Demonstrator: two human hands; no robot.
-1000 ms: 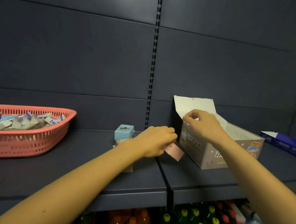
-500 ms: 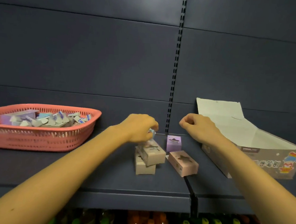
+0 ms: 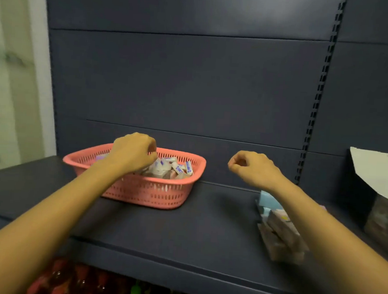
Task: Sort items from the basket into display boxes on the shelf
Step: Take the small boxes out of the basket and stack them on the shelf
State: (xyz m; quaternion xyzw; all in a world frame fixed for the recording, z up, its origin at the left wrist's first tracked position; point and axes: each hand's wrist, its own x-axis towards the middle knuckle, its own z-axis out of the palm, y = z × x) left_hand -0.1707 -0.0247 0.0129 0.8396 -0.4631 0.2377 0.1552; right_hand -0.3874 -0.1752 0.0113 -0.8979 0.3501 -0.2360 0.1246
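A pink plastic basket (image 3: 143, 195) stands on the dark shelf (image 3: 182, 228), left of centre, holding several small white and purple packets (image 3: 175, 168). My left hand (image 3: 133, 153) is over the basket with its fingers curled down among the packets; whether it grips one is hidden. My right hand (image 3: 253, 168) hovers above the shelf to the right of the basket, loosely curled and holding nothing. Under my right forearm lie a light blue box (image 3: 268, 199) and a pile of small pinkish boxes (image 3: 278, 235). The open display box (image 3: 383, 222) with its white flap up stands at the far right edge.
Dark back panels and a slotted upright (image 3: 318, 98) rise behind the shelf. Bottles with red and green caps (image 3: 82, 281) stand on the level below. A pale wall (image 3: 9, 76) lies left of the shelving.
The view has swung left. My left hand left the small boxes and moved over the basket. My right hand left the display box and now hangs in the air.
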